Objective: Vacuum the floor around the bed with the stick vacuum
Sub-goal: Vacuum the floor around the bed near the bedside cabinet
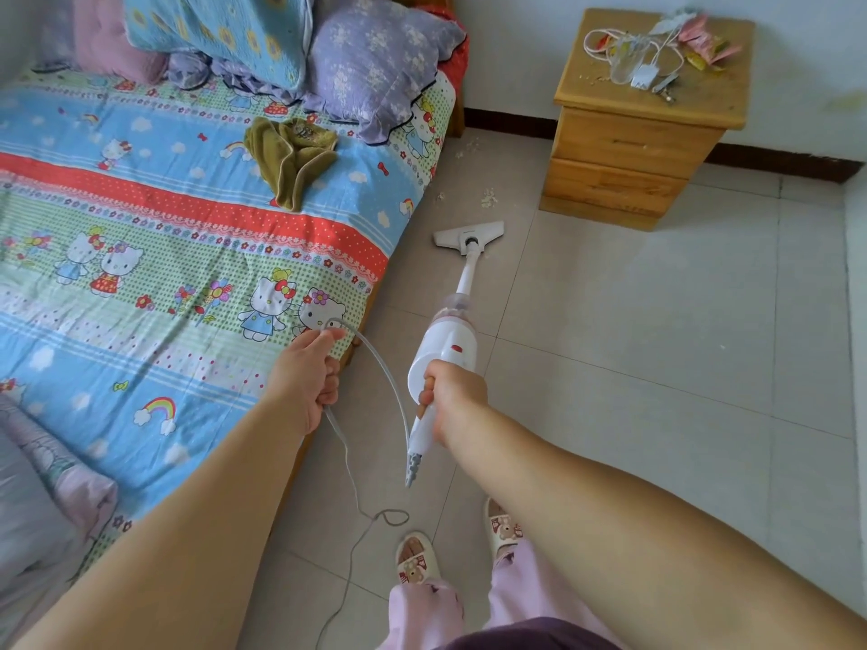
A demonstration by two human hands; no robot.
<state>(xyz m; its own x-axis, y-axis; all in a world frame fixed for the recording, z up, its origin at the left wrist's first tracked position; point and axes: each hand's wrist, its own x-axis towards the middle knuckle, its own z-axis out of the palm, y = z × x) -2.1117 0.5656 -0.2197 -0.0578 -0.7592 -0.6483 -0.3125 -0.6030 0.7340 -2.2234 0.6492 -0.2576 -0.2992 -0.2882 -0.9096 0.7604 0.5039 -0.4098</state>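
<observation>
Right hand (452, 398) grips the handle of the white corded stick vacuum (445, 349), fingers wrapped round the orange-trimmed grip. The vacuum slants from the hand toward the far side, its flat white floor head (469, 233) resting on the beige tiled floor (633, 344) between the bed and the nightstand, just right of the bed edge. Left hand (309, 375) pinches and holds a loop of the thin grey power cord (391, 382); the cord arcs from the hand to the rear end of the vacuum handle, and another run drops to the floor, curling near the feet.

Bed with a cartoon-cat patterned blue, green and red sheet (187, 236) fills the left side. An olive-green crumpled cloth (291, 157) lies on the sheet near the far right part. A lilac floral pillow (380, 58) and a blue quilted pillow (220, 35) are piled at the far end.

Wooden two-drawer nightstand (628, 157) stands at the far right against the wall, with a white charger and cable clutter (642, 63) on top. Small pale debris bits (489, 198) lie on the floor just beyond the floor head. Two white slippers with bear motifs (417, 558) show at the near edge, with lilac trouser legs (427, 612).
</observation>
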